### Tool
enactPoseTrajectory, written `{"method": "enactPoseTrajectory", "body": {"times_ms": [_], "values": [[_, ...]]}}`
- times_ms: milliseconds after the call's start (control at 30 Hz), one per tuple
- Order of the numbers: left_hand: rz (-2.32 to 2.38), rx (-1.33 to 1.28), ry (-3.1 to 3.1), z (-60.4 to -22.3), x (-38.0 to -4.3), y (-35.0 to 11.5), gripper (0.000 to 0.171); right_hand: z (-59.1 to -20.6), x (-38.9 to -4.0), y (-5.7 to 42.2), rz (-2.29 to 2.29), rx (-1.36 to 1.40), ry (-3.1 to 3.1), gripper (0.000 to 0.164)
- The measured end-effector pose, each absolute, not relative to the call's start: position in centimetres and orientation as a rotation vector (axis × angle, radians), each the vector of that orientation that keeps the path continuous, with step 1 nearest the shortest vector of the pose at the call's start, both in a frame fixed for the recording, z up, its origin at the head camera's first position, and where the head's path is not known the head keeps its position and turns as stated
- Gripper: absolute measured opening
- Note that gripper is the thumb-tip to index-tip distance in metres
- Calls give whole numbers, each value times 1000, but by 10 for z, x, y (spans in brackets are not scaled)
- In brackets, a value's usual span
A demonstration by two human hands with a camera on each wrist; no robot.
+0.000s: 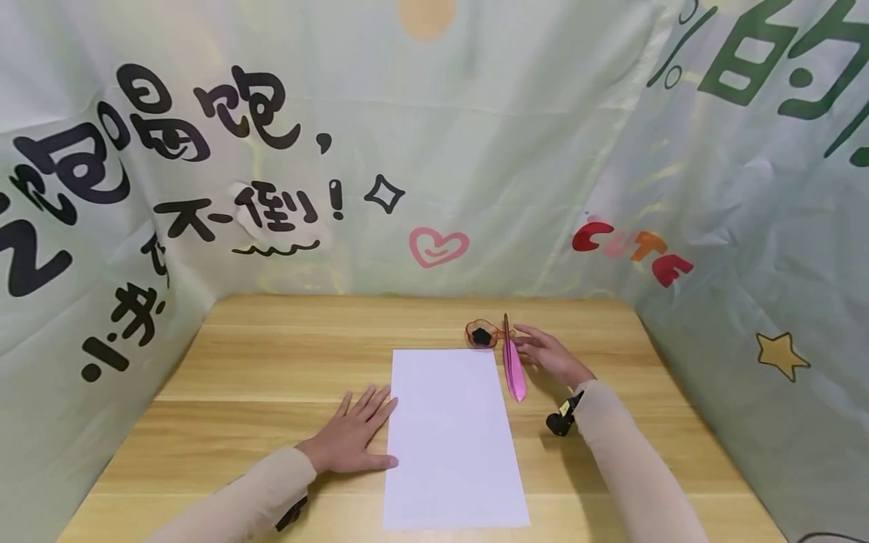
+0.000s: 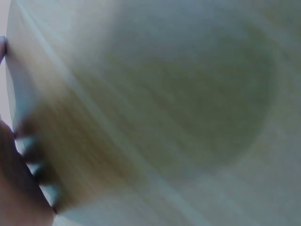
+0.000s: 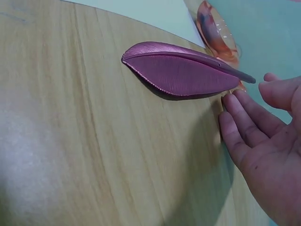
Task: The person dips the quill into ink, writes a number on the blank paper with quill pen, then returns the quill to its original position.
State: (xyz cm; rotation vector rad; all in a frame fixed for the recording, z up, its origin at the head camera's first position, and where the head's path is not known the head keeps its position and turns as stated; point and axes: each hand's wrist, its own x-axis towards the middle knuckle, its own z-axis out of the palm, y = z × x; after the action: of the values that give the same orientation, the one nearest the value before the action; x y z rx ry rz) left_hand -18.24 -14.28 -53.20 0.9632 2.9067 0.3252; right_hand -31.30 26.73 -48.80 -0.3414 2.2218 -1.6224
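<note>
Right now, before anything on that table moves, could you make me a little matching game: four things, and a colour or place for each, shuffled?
1. paper
2. feather-shaped thing
3. left hand
4. right hand

A. thumb and fingers near the pink thing's thin stem
B. white
C. fingers spread at the sheet's left edge
D. pink

Pairs: 1-B, 2-D, 3-C, 4-A.

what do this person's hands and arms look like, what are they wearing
The left hand and right hand are bare, without gloves. The left sleeve and right sleeve are long, plain and pale beige. A small black device shows by the left cuff; a black gadget with a small yellowish patch shows by the right.
</note>
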Motion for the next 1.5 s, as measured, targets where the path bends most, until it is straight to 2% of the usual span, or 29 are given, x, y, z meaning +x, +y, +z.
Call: {"method": "enactPoseTrajectory", "body": {"times_ms": [300, 800, 1500], "values": [[309, 950, 2911, -531, -182, -143, 96, -488, -322, 259, -1590, -316, 2247, 53], [330, 1002, 2920, -528, -183, -142, 94, -500, -328, 255, -1480, -298, 2493, 40], [369, 1014, 2919, -523, -181, -141, 94, -505, -328, 254, -1373, -345, 2647, 37]]}}
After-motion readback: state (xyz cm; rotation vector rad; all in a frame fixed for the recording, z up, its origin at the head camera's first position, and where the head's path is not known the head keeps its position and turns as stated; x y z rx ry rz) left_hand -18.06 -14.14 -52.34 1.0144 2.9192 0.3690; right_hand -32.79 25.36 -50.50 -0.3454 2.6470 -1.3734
